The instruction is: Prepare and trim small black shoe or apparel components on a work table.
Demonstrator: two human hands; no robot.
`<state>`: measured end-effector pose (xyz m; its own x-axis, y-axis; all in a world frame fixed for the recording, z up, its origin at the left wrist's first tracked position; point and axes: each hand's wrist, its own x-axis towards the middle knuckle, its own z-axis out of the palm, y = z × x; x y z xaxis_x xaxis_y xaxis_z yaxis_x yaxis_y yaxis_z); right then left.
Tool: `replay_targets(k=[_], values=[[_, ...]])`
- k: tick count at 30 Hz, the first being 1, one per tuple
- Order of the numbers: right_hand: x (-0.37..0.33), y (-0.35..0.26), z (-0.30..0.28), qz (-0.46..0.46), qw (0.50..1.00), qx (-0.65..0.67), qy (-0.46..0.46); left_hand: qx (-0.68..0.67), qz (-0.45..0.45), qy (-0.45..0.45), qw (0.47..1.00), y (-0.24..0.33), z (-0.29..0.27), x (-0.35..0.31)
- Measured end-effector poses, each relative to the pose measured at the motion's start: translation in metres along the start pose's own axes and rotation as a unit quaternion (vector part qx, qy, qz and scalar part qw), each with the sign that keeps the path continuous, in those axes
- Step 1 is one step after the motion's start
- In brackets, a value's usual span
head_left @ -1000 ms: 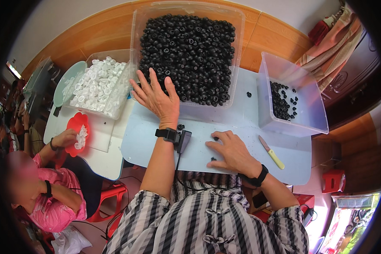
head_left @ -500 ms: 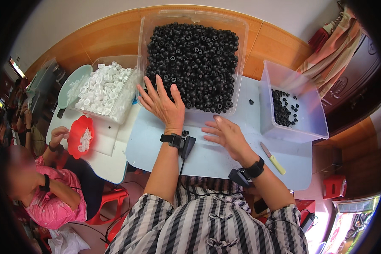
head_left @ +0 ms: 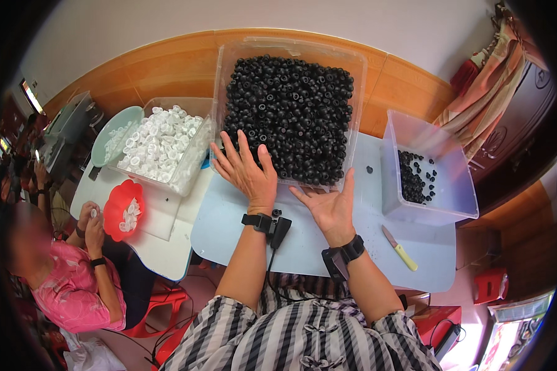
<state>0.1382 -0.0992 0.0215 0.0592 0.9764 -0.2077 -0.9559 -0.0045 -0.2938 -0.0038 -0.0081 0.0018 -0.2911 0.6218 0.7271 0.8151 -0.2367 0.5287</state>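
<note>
A large clear plastic bin (head_left: 291, 44) full of small black round parts with holes (head_left: 291, 111) stands at the back of the light blue table (head_left: 297, 256). My left hand (head_left: 249, 176) lies with fingers spread at the bin's front left edge, open and holding nothing visible. My right hand (head_left: 329, 210) is at the bin's front edge, palm turned up, fingers apart, with nothing seen in it. A single black part (head_left: 276, 213) lies on the table beside my left wrist. Another loose black part (head_left: 369, 169) lies to the right of the bin.
At right stand a smaller clear bin (head_left: 455, 170) with some black parts and a knife (head_left: 402, 250) with a yellow-green handle. To the left are a tub of white caps (head_left: 161, 136), a green bowl (head_left: 99, 145) and a red bowl (head_left: 111, 213); a co-worker in pink (head_left: 74, 284) sits there.
My right hand has moved left and turned palm up at the bin's front edge. My left hand stays at the bin. The co-worker's hands have come together. The whole view has shifted slightly.
</note>
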Motion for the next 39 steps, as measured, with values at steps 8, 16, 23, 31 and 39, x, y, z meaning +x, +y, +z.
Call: replay_targets(k=[8,16,23,31,39], values=[[0.022,0.008,-0.002,-0.046,0.996,-0.059,-0.044,-0.004,0.001,0.003,1.000,-0.002,-0.003,0.000],[0.022,0.005,-0.009,-0.042,0.997,0.003,-0.061,-0.007,-0.004,-0.009,1.000,0.001,-0.002,-0.001],[0.025,0.006,-0.014,-0.064,0.998,0.000,-0.029,0.007,-0.007,-0.001,1.000,0.000,0.001,-0.002],[0.035,0.011,-0.020,-0.088,0.996,0.009,-0.020,0.015,-0.005,-0.011,1.000,-0.005,0.008,-0.002],[0.033,0.012,-0.014,-0.094,0.996,-0.007,0.000,0.012,-0.007,-0.008,1.000,-0.005,0.013,-0.002]])
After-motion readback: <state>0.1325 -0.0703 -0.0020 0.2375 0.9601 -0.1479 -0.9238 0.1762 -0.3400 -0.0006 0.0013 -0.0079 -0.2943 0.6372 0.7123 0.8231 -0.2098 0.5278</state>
